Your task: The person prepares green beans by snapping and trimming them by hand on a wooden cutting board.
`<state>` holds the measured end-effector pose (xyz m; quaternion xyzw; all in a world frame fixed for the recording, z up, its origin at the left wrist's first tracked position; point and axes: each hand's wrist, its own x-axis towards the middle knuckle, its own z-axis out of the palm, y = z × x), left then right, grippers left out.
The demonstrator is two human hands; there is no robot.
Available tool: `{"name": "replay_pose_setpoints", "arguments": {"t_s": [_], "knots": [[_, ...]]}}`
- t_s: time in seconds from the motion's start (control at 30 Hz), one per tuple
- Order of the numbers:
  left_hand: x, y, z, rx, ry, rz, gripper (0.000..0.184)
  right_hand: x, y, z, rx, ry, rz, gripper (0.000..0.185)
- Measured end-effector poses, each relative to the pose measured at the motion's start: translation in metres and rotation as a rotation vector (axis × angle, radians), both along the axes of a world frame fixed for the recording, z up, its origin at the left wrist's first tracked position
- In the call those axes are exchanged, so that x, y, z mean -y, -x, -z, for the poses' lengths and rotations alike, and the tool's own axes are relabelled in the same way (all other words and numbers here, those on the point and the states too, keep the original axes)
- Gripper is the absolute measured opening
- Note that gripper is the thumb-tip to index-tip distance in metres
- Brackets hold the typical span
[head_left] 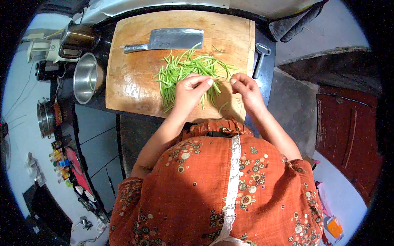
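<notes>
A dark countertop [269,78] carries one thick, pale wooden cutting board [131,88], its near edge close to the person's torso. One heap of thin green vegetable strips [180,67], too many to count, lies right of centre, reaching toward that edge; a broad stretch of wood shows to its left. One wide steel cleaver [176,38] lies beyond, handle leftward, with strips overlapping its blade. One round stainless-steel bowl [85,78] stands off the board's left edge, and one metal peeler [260,60] lies just beside the right edge. Two hands are over the heap's right side, slightly apart: the left hand [189,87] and right hand [247,89] each have thumb and fingertips close together; I cannot tell whether either grips a strip.
</notes>
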<state>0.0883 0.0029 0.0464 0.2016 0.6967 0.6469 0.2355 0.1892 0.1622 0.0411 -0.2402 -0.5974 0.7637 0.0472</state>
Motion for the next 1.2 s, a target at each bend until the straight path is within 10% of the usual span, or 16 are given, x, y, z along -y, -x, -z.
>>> {"name": "replay_pose_setpoints", "arguments": {"t_s": [0.23,0.67,1.07,1.2], "knots": [[0.046,0.048,0.003,0.279,0.053,-0.133,0.016,-0.065,-0.035,0.017,0.054,-0.194,0.199,0.012],[0.073,0.083,0.013,-0.414,0.944,-0.046,0.028,-0.151,-0.067,0.075,0.341,-0.726,0.348,0.028],[0.073,0.062,0.02,-0.795,0.766,0.206,0.022,-0.171,-0.088,0.1,0.901,-1.498,-0.09,0.049],[0.074,0.059,0.033,-0.826,0.807,0.237,0.021,-0.184,-0.08,0.096,1.016,-1.151,-0.134,0.048]]}}
